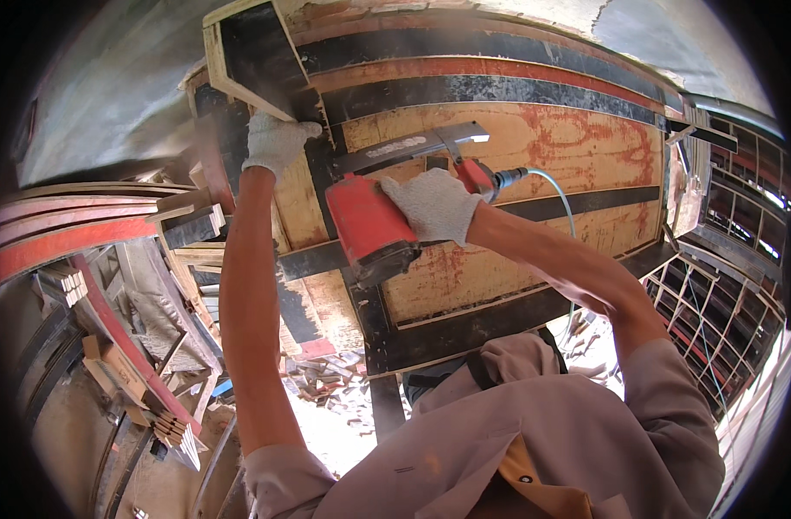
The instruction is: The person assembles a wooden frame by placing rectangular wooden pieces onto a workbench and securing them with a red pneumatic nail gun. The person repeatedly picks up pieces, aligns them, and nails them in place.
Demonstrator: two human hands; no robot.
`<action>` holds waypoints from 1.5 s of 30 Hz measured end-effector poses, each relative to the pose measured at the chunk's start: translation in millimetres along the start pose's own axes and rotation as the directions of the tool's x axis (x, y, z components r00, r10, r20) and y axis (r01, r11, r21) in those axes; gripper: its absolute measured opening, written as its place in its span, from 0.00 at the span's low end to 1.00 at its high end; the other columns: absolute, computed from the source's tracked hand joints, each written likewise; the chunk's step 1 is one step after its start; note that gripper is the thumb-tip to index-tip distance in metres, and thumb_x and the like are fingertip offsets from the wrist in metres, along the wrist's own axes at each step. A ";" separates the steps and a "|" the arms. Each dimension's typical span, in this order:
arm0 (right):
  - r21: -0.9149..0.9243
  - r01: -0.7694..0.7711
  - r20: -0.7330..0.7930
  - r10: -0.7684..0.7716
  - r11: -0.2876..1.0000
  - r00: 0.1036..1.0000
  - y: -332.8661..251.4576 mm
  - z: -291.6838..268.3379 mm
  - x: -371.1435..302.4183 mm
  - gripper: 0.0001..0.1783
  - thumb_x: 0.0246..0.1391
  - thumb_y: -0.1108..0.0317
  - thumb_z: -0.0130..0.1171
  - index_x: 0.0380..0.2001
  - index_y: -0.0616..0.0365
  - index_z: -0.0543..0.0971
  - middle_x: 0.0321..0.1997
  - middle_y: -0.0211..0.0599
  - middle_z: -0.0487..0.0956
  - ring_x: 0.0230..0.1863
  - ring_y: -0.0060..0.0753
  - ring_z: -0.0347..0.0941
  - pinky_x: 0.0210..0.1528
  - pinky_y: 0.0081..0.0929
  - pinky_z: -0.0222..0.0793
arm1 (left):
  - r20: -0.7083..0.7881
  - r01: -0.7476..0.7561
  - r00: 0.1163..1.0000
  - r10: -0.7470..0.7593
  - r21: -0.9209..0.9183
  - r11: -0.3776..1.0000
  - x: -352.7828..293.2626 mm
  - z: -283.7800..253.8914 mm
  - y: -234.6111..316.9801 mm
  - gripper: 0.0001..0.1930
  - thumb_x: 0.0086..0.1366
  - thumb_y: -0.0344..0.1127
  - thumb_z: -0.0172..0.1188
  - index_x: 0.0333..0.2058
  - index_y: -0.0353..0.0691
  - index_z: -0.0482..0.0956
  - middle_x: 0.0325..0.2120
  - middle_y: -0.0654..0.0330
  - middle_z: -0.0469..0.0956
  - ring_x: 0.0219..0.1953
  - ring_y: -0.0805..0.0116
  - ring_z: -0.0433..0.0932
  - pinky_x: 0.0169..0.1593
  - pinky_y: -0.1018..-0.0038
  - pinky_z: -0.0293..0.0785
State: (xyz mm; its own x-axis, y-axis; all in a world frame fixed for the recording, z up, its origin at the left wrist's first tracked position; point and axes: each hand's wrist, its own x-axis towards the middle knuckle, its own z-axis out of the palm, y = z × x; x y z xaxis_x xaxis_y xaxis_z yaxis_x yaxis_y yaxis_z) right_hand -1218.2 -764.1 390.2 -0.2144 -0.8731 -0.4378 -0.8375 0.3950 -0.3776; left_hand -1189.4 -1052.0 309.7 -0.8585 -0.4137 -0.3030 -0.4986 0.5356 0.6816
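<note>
My right hand (432, 206), in a pale knit glove, is wrapped round the grip of a red pneumatic nail gun (361, 212). Its long dark magazine (413, 145) lies over the wooden panel (534, 156), and an air hose (555, 184) runs from its grip end. My left hand (278, 145), gloved alike, is closed at the lower end of an angled plywood piece (255, 54) with a black face and pale edges. That piece stands at the panel's far left corner. The glove hides most of the left fingers.
Black battens (577, 206) cross the panel. Left of it lie stacked curved boards (75, 246) and bundles of wood strips (177, 430). Wood scraps (326, 381) litter the floor below. A metal lattice rack (715, 320) stands at the right.
</note>
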 end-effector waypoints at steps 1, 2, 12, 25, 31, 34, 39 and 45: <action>-0.017 0.019 0.014 -0.018 1.000 1.000 0.9 2.5 5.9 0.32 0.49 0.57 0.64 0.54 0.62 0.68 0.22 0.49 0.80 0.26 0.56 0.80 0.27 0.49 0.72 | -0.007 -0.031 0.999 0.031 -0.017 0.999 1.0 1.7 -0.8 0.29 0.48 0.36 0.79 0.50 0.39 0.80 0.46 0.56 0.83 0.49 0.62 0.80 0.55 0.69 0.75; -0.027 0.021 0.016 -0.020 0.999 1.000 1.6 5.0 10.5 0.32 0.49 0.58 0.64 0.54 0.62 0.68 0.22 0.49 0.80 0.26 0.56 0.80 0.27 0.49 0.72 | -0.014 -0.063 0.998 0.062 -0.034 0.997 1.3 3.1 -1.8 0.29 0.48 0.36 0.78 0.50 0.39 0.80 0.47 0.55 0.83 0.50 0.61 0.80 0.56 0.69 0.74; -0.015 -0.037 0.022 0.038 0.999 0.999 1.7 20.1 28.4 0.33 0.45 0.64 0.67 0.55 0.62 0.68 0.25 0.50 0.81 0.29 0.56 0.82 0.30 0.50 0.74 | 0.039 0.029 0.999 -0.028 -0.020 0.999 -3.8 -2.3 2.9 0.32 0.51 0.45 0.77 0.54 0.39 0.79 0.53 0.53 0.79 0.57 0.56 0.75 0.61 0.66 0.69; -0.057 -0.033 0.008 0.034 0.998 0.999 22.9 24.6 18.3 0.24 0.50 0.65 0.63 0.49 0.62 0.69 0.26 0.51 0.81 0.31 0.56 0.82 0.31 0.50 0.74 | -0.073 -0.069 0.996 0.059 -0.149 0.986 -8.8 1.8 8.6 0.27 0.47 0.31 0.78 0.48 0.40 0.81 0.42 0.54 0.84 0.46 0.56 0.82 0.51 0.63 0.76; -0.032 -0.076 -0.001 0.076 0.997 0.997 21.6 0.8 -1.3 0.33 0.47 0.63 0.64 0.56 0.63 0.68 0.27 0.50 0.82 0.30 0.56 0.82 0.31 0.50 0.74 | -0.099 -0.009 0.995 -0.006 -0.151 0.989 -23.3 -7.1 27.1 0.26 0.50 0.32 0.78 0.49 0.39 0.81 0.43 0.58 0.84 0.47 0.59 0.82 0.52 0.64 0.77; -0.047 -0.041 -0.085 0.037 0.998 0.996 33.4 -13.4 -13.9 0.39 0.45 0.62 0.64 0.61 0.62 0.65 0.27 0.49 0.82 0.30 0.55 0.82 0.29 0.50 0.73 | -0.290 -0.254 0.947 0.141 -0.402 0.880 -39.1 -41.2 65.7 0.24 0.56 0.35 0.76 0.50 0.37 0.80 0.43 0.60 0.84 0.47 0.61 0.82 0.52 0.66 0.77; -0.134 -0.011 -0.131 -0.007 0.991 0.991 27.3 -39.8 -2.2 0.43 0.41 0.65 0.65 0.64 0.61 0.64 0.22 0.48 0.79 0.26 0.54 0.80 0.25 0.48 0.71 | -0.494 -0.529 0.848 0.191 -0.764 0.370 -40.5 -78.9 76.3 0.25 0.69 0.32 0.60 0.63 0.38 0.69 0.55 0.55 0.76 0.53 0.61 0.78 0.59 0.67 0.76; -0.068 0.060 -0.252 -0.075 0.996 0.965 27.7 -39.2 15.5 0.43 0.40 0.66 0.66 0.63 0.61 0.64 0.21 0.48 0.78 0.24 0.55 0.79 0.24 0.50 0.69 | -0.711 -0.656 0.560 0.426 -0.066 0.752 -43.4 -80.4 117.1 0.21 0.75 0.43 0.50 0.54 0.31 0.76 0.51 0.50 0.78 0.50 0.59 0.80 0.59 0.65 0.74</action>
State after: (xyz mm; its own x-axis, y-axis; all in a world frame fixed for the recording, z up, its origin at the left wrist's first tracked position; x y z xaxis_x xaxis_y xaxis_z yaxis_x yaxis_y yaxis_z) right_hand -1264.4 -777.9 404.9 -0.2707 -0.9441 -0.1880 -0.8812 0.3217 -0.3464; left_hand -1200.9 -1030.4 456.2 -0.6076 -0.5269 0.5943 0.1966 0.6252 0.7553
